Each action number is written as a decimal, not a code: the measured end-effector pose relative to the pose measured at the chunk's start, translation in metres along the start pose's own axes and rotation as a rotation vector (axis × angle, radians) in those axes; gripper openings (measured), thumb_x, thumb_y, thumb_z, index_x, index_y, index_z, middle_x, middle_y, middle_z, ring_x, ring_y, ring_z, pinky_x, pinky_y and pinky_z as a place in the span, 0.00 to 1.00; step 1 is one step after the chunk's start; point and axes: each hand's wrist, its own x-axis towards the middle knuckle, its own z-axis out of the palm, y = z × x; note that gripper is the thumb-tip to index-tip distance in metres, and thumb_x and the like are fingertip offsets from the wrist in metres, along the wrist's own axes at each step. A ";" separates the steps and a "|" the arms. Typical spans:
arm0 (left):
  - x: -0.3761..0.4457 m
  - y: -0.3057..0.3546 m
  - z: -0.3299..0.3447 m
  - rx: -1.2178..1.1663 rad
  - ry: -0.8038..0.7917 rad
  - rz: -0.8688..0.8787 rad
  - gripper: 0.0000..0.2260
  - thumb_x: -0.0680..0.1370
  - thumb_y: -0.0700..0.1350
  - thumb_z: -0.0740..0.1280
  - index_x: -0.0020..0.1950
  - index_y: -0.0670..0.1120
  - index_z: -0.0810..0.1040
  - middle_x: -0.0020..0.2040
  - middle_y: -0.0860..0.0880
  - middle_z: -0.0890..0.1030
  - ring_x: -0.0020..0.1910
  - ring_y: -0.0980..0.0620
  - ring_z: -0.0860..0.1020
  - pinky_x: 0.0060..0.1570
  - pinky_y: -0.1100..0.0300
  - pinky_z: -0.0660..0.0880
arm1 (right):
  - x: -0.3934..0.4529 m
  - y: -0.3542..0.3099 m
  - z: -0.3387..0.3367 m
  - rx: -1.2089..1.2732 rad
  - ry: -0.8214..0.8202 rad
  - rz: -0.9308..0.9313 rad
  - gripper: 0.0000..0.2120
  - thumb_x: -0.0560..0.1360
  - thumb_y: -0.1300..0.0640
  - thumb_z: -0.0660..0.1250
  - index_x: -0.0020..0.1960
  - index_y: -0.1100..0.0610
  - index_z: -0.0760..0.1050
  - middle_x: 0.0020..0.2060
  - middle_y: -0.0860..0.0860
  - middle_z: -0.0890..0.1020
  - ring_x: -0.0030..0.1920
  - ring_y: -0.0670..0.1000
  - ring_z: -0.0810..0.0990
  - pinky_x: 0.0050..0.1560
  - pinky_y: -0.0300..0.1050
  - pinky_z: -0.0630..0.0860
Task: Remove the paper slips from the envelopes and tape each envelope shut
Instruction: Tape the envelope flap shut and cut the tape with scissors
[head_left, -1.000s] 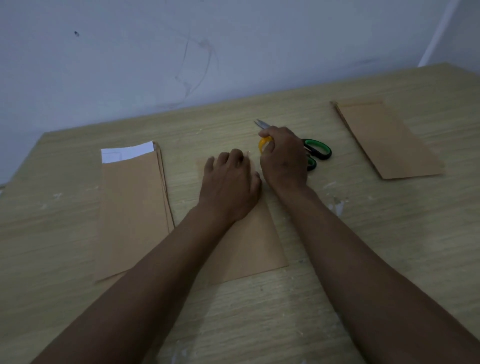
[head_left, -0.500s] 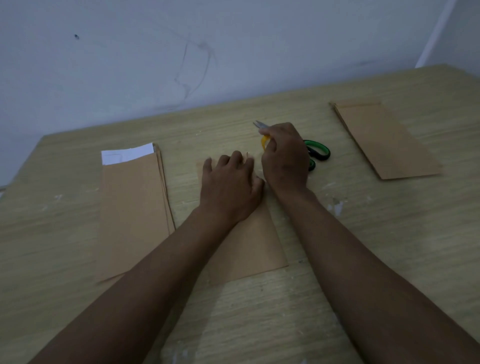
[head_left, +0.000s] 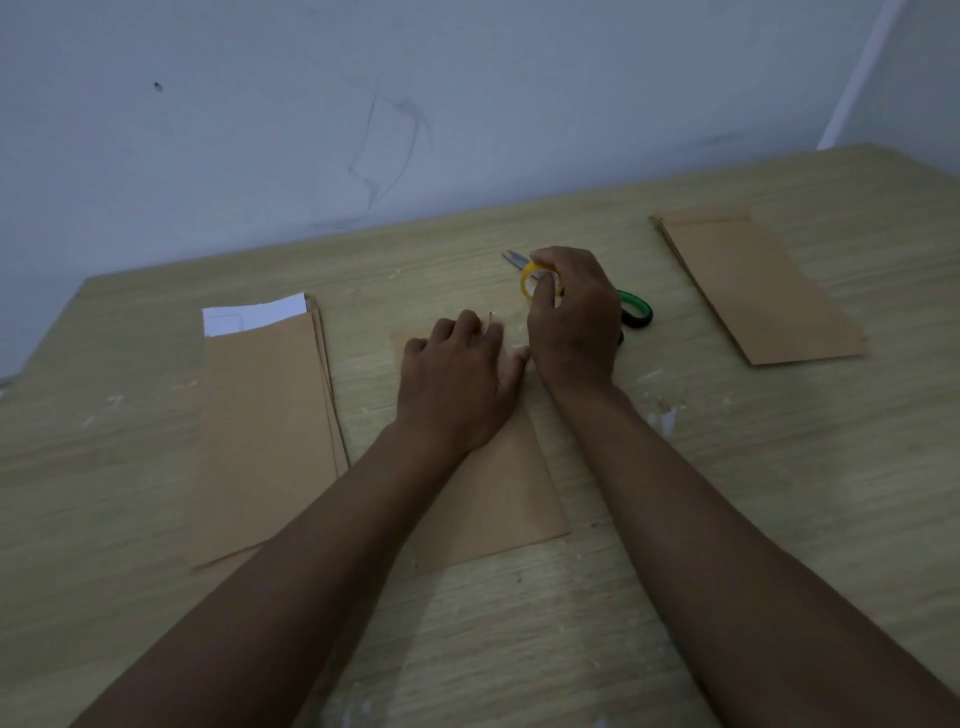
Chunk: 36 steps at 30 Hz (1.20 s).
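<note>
The middle envelope (head_left: 498, 483) is pinned flat to the surface (head_left: 727, 519) by the left hand (head_left: 457, 384), fingers spread & pressed near its top edge. A yellow tape roll (head_left: 540, 280) is pinched in the right hand (head_left: 571, 317), just beyond that edge, above the scissors (head_left: 631, 312). Whether a strip is already drawn out cannot be told; light is dim.

Risks, as judged from here: tape could be laid crooked or creased if the left hand is lifted early, since thin paper slides easily on smooth wood. A strip could stick to fingers or fold on itself before it is cut. The flap is hidden under the hands, so closure can't be checked. The left stack (head_left: 265, 426) has a white slip (head_left: 254, 317) showing at top, so it's prob. not emptied yet; the right stack (head_left: 753, 291) appears done. Mixing them up would cost rework.
</note>
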 end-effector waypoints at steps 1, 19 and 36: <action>0.000 0.001 -0.001 0.003 -0.011 0.001 0.31 0.79 0.63 0.42 0.72 0.50 0.71 0.63 0.47 0.75 0.61 0.44 0.74 0.52 0.49 0.71 | 0.001 0.001 0.000 0.001 -0.006 -0.012 0.11 0.74 0.68 0.64 0.52 0.60 0.81 0.49 0.54 0.82 0.50 0.54 0.80 0.53 0.43 0.73; 0.043 -0.002 -0.027 -0.950 0.170 -0.258 0.08 0.75 0.44 0.74 0.54 0.51 0.83 0.44 0.52 0.85 0.43 0.56 0.84 0.51 0.52 0.81 | 0.007 -0.007 -0.004 0.157 -0.173 0.008 0.13 0.73 0.66 0.65 0.56 0.60 0.82 0.50 0.53 0.85 0.51 0.50 0.82 0.53 0.51 0.80; 0.051 -0.005 -0.024 -1.222 0.168 -0.464 0.05 0.73 0.42 0.76 0.45 0.48 0.81 0.38 0.46 0.85 0.41 0.44 0.85 0.46 0.47 0.82 | 0.044 -0.010 -0.054 -0.578 -0.727 0.552 0.14 0.74 0.53 0.71 0.54 0.59 0.73 0.58 0.59 0.78 0.58 0.61 0.78 0.52 0.50 0.76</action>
